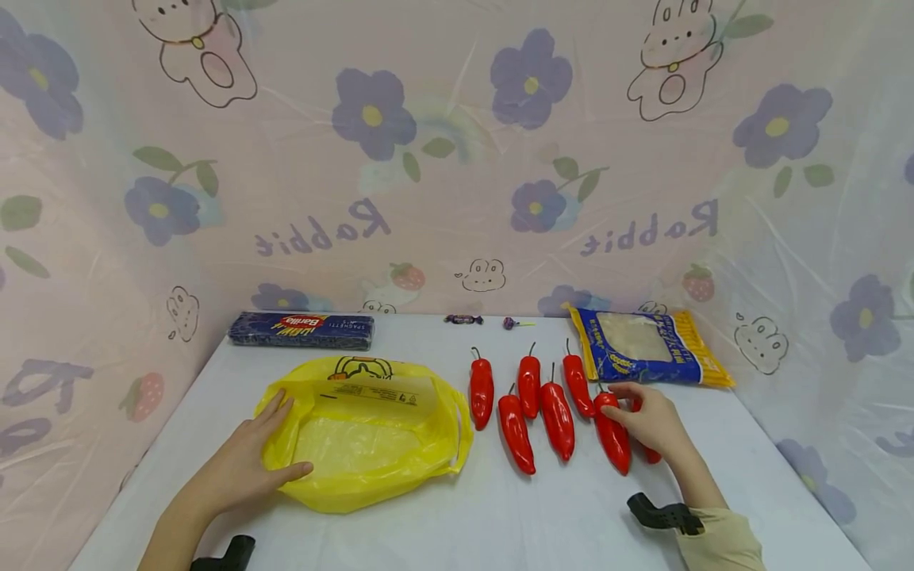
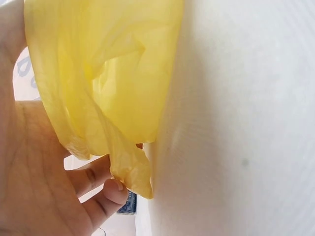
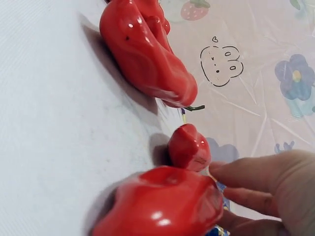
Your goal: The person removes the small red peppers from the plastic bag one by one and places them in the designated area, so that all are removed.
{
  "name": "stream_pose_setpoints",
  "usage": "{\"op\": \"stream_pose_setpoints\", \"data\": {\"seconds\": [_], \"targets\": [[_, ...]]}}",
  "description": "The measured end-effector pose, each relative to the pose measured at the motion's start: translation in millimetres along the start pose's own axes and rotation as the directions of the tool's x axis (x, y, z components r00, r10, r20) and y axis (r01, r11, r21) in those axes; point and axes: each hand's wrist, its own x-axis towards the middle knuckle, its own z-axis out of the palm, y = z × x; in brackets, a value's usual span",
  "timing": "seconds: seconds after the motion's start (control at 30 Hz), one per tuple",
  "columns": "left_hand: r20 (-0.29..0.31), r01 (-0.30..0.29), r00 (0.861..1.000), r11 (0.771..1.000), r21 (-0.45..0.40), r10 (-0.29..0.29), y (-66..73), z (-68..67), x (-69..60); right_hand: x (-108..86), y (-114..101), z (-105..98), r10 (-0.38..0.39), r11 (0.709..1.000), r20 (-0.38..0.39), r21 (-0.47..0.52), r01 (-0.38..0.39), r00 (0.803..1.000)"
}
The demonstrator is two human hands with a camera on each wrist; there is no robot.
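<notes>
A yellow plastic bag (image 1: 371, 484) lies on the table with its mouth spread toward me. My left hand (image 1: 246, 452) rests on its left rim, thumb and fingers spread wide along the edge. In the left wrist view, fingertips touch a drooping corner of the bag (image 2: 130, 172). On the right, my right hand (image 1: 653, 420) holds the upper end of a red chili pepper (image 1: 616, 448), thumb at its left side; the pepper lies on the table. Another pepper (image 1: 653, 456) is partly hidden under that hand. Several more red peppers (image 1: 558, 420) lie between bag and hand.
A dark blue spaghetti pack (image 1: 300, 331) lies at the back left. Two small candies, a wrapped one (image 1: 464, 319) and a lollipop (image 1: 509, 323), are at the back edge. A blue and yellow food bag (image 1: 639, 346) lies back right. Printed sheeting surrounds the table.
</notes>
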Motion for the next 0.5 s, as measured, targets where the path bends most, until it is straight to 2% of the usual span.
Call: {"op": "stream_pose_setpoints", "data": {"seconds": [0.1,0.3,0.5], "targets": [[0.001,0.002,1.000,1.000,-0.003,-0.002,0.0,0.4,-0.2,-1.8,2.0,-7.3,0.000,1.000,-0.027,0.003,0.000,1.000],[-0.006,-0.002,1.000,1.000,-0.001,0.002,-1.2,1.1,-0.2,-5.2,18.7,-22.6,0.036,0.999,-0.156,0.028,-0.032,0.987],[-0.012,-0.007,1.000,1.000,0.007,0.007,-2.0,1.1,0.3,-0.8,39.5,-21.3,0.123,0.990,-0.080,0.081,-0.117,0.989]]}}
